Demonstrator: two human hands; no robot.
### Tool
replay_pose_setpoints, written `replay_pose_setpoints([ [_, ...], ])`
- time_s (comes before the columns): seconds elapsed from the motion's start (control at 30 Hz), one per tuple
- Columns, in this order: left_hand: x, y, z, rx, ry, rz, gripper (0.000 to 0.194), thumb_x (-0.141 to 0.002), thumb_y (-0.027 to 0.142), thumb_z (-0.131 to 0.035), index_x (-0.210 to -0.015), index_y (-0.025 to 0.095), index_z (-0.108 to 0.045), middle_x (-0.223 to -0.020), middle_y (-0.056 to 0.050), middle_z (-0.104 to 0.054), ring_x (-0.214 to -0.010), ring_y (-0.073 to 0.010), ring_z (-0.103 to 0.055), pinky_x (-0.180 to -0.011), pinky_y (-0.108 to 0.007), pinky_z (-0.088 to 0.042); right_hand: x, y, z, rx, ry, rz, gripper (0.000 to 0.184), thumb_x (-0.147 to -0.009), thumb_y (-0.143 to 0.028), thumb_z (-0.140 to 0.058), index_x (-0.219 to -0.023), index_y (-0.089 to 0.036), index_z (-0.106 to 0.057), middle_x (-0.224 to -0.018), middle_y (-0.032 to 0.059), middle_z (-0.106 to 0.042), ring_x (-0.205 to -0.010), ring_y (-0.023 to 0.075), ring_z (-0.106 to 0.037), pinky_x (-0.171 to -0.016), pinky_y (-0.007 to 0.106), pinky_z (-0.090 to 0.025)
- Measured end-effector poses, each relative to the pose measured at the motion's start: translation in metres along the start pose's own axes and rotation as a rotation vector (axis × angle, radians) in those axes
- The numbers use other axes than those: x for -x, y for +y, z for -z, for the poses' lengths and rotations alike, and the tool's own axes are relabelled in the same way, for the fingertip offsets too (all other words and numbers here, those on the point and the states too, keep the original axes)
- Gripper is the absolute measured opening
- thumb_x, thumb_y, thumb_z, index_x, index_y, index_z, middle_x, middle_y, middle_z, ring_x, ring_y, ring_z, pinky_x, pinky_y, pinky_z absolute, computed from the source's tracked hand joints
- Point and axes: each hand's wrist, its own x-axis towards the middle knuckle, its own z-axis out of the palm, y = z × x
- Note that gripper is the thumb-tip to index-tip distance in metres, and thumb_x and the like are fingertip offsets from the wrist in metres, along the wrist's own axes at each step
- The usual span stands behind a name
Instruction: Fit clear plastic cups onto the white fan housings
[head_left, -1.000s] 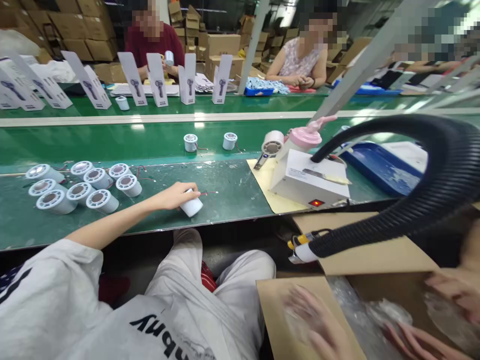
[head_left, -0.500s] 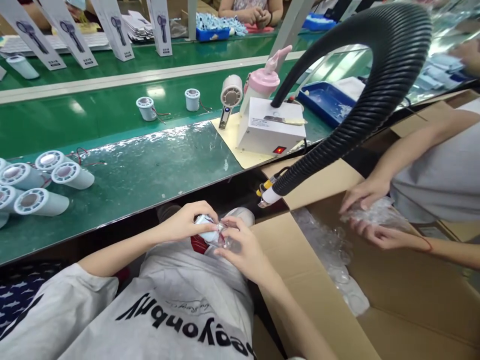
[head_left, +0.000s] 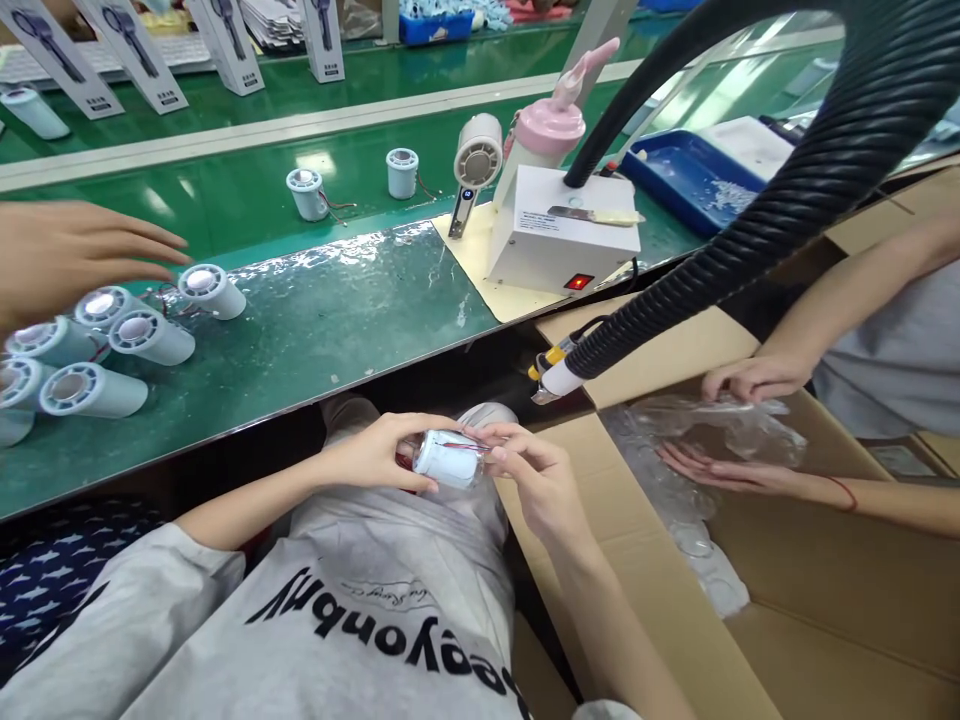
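Over my lap, my left hand is closed around a small white cylinder with thin red wires along it. My right hand pinches the cylinder's right end with fingertips pressed together. Something clear and shiny seems to wrap the cylinder. Several similar white cylinders with round grilles lie on the green bench to my left.
Another person's hand hovers over the cylinders at far left. A co-worker's hands handle clear plastic in a large cardboard box on my right. A black ribbed hose arches over a white machine. Two cylinders stand on the belt.
I have lifted the cylinder slightly and turned it sideways between both hands. Another person's hand has come in at upper left and the cylinders there have shifted.
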Motion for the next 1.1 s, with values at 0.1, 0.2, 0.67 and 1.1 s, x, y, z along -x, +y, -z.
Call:
replay_pose_setpoints([
  [0.1, 0.003, 0.003, -0.003, 0.218, 0.049, 0.149, 0.082, -0.071, 0.032, -0.091, -0.145, 0.019, -0.06, -0.124, -0.013, -0.074, -0.097, -0.0226, -0.074, -0.083, -0.034, -0.062, 0.005, 0.0, -0.001, 0.165, -0.095, 0.106, 0.021, -0.085, -0.045, -0.086, -0.095, -0.028, -0.083, -0.131, 0.0111, -0.076, -0.123, 0.0347, -0.072, -0.105, 0.054, -0.059],
  [0.2, 0.007, 0.004, -0.004, 0.368, 0.039, 0.254, 0.092, -0.07, 0.037, -0.092, -0.151, 0.018, -0.053, -0.108, -0.01, -0.075, -0.083, -0.019, -0.073, -0.075, -0.033, -0.062, 0.012, -0.002, -0.002, 0.386, -0.154, 0.246, 0.036, -0.086, -0.029, -0.086, -0.121, -0.03, -0.078, -0.146, 0.011, -0.068, -0.132, 0.0324, -0.067, -0.111, 0.05, -0.057],
  [0.67, 0.01, 0.0, 0.004, 0.138, -0.011, -0.106, 0.078, -0.074, 0.035, -0.094, -0.145, 0.025, -0.064, -0.147, -0.016, -0.066, -0.127, -0.0315, -0.068, -0.105, -0.043, -0.057, 0.019, -0.002, 0.001, 0.376, -0.144, 0.228, 0.04, -0.084, -0.025, -0.087, -0.12, -0.026, -0.071, -0.138, 0.0109, -0.073, -0.126, 0.0306, -0.072, -0.105, 0.044, -0.062],
  [1.1, 0.013, 0.0, 0.009, -0.072, -0.06, -0.344, 0.079, -0.079, 0.027, -0.09, -0.151, 0.033, -0.058, -0.155, -0.014, -0.061, -0.145, -0.0325, -0.057, -0.123, -0.051, -0.044, 0.015, -0.013, -0.001, 0.007, -0.19, -0.075, 0.049, -0.075, -0.027, -0.095, -0.117, -0.029, -0.072, -0.122, 0.0054, -0.077, -0.113, 0.0241, -0.075, -0.088, 0.032, -0.068],
])
